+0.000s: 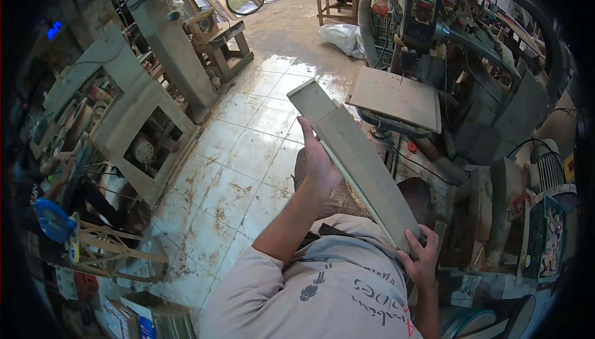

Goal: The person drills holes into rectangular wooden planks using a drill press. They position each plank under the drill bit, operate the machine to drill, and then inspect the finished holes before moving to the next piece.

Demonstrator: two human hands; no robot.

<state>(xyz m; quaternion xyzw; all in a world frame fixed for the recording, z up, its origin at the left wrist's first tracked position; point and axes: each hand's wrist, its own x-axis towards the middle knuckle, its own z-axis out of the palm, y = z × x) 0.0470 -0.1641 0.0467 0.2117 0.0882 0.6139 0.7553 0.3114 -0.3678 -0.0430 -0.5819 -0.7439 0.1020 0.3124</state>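
Observation:
A long, pale grey-brown wooden piece point(365, 165) slants across in front of my torso, from far left to near right. Its far end steps down to a narrower, thinner part, and a pale strip runs along its left edge. Against its left side, below that step, my left hand point(322, 164) supports it with the thumb pointing up along the edge; most of those fingers are hidden beneath. Curled round the near lower end is my right hand point(423, 256). Both hands are in contact with the piece, which is held clear of the floor.
Ahead to the right stands a machine with a flat, dusty table point(396, 98) and a ribbed hose point(370, 19). A green crate point(546, 240) sits at right. On the left are a grey machine housing point(139, 137), a wooden stool frame point(111, 246) and another person's hands point(59, 164).

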